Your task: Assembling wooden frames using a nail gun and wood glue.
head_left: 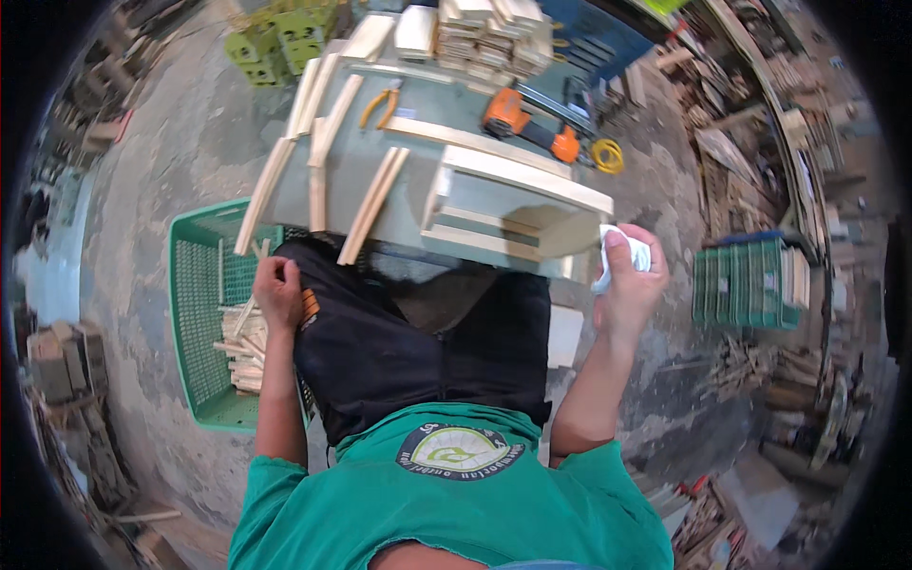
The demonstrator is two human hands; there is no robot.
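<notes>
My right hand [631, 282] is closed around a crumpled white cloth [623, 258], beside the right end of a pale wooden box frame [532, 178]. Whether its fingers also touch the wood is hidden. The frame lies on its side on the grey work surface, its open face toward me. At my left thigh, my left hand [278, 293] is closed with curled fingers, above a green plastic crate [185, 313] of thin wooden strips [249, 350]. A strip end shows by those fingers, but I cannot make out what they hold.
Loose wooden strips [375, 204], orange-handled pliers [381, 106] and an orange nail gun [532, 123] lie on the work surface. Stacked boards [494, 47] stand at its far side. More green crates [743, 285] and scrap wood [750, 370] are on the right.
</notes>
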